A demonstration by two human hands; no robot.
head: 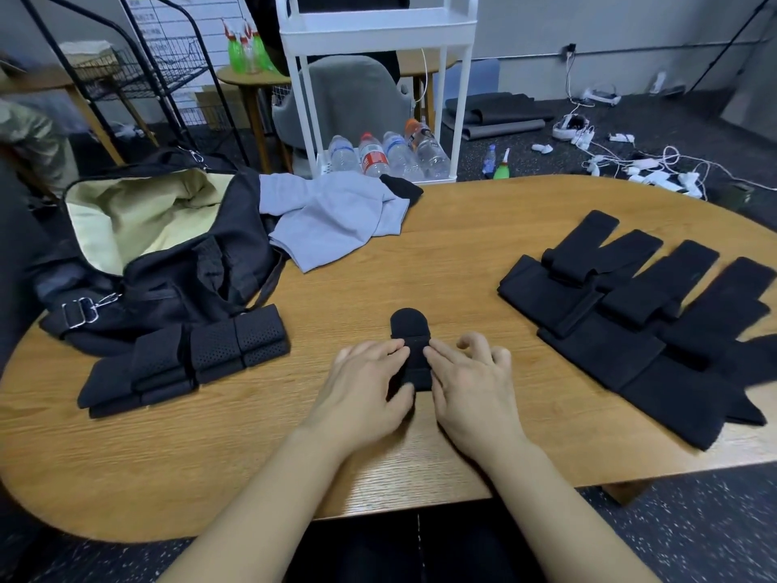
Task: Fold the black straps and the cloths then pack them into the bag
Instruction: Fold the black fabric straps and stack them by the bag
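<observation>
A small black strap [410,330] lies folded on the wooden table [420,271] in front of me, its rounded end pointing away. My left hand [368,389] grips its left side, thumb curled against the near edge. My right hand [471,385] grips its right side, fingers bent. A pile of folded black straps [189,359] sits at the left beside the open black bag [159,246] with its cream lining. Several unfolded black straps [639,313] spread out at the right. Grey cloths [336,220] lie crumpled beyond the bag, with a black cloth [401,188] behind them.
A white trolley [378,31] holding water bottles [387,155] stands past the table's far edge, with a grey chair [349,98] behind it. Black wire racks stand at the back left. Cables and white devices litter the floor at the right.
</observation>
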